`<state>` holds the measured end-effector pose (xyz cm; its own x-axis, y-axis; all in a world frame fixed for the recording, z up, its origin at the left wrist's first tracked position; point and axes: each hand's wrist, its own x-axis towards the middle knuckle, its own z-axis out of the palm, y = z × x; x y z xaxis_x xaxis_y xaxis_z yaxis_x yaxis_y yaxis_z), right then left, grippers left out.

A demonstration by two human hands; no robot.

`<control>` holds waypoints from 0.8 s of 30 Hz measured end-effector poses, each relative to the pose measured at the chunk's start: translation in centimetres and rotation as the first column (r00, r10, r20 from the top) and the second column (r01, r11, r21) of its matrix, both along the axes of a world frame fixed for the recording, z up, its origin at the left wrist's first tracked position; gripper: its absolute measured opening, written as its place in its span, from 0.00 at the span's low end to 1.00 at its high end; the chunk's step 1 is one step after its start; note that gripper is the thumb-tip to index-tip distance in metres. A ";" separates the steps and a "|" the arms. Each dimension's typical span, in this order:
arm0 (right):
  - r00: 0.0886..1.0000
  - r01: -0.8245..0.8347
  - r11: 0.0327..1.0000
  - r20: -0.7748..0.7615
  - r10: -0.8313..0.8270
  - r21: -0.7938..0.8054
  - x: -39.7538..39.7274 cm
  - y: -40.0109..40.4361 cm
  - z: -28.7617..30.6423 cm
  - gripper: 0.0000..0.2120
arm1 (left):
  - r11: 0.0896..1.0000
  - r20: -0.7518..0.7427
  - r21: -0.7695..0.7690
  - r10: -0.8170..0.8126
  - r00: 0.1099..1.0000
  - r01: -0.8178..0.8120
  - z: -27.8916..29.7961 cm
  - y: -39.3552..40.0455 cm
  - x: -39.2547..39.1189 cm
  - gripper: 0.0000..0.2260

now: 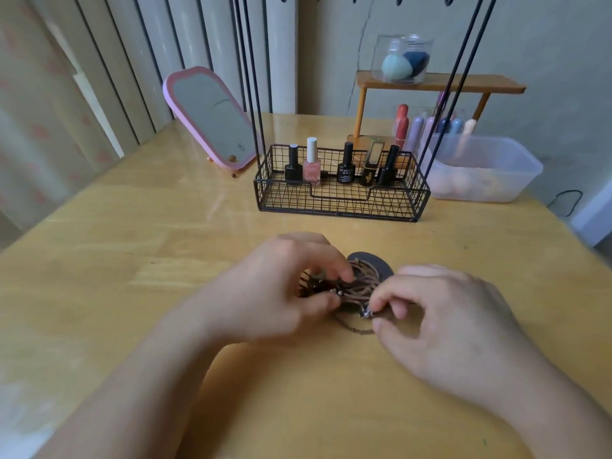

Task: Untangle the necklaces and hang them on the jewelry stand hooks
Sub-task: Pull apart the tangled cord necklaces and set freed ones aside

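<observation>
Necklaces (354, 286) lie in one tangled brown bundle of cords on the table (165, 260), right in front of you, between your two hands. Your left hand (284, 286) has its grip closed on the left side of the bundle, thumb and curled fingers pinching the cords where a few small metal beads show. Your right hand (440, 323) pinches a small silvery piece at the near right edge of the tangle between thumb and forefinger, with the other fingers curled in. A dark round disc (381, 265) sits under the far side of the bundle, and one loose loop of cord trails toward you on the tabletop. Beyond the bundle stands the jewelry stand (341, 197), a black wire basket with thin black rods rising out of view; its hooks barely show at the top edge. Five nail polish bottles (312, 164) line the back of the basket. A pink-framed mirror (212, 117) leans to the left of it, and a clear plastic tub (483, 170) sits to the right.
</observation>
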<state>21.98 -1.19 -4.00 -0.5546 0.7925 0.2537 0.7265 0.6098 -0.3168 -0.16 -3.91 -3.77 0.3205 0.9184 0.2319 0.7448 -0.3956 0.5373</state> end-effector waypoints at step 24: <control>0.790 -0.034 0.983 -0.608 -0.082 -0.178 0.1 1.2 -0.6 0.08 | 0.995 0.207 0.054 0.069 0.976 -0.082 -1.3 0.3 2.5 0.07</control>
<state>22.05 -0.04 -4.56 -0.3098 0.8661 0.3924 0.3585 0.4886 -0.7954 2.38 -3.58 -5.06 0.1903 0.9200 0.3427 0.6507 -0.3796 0.6577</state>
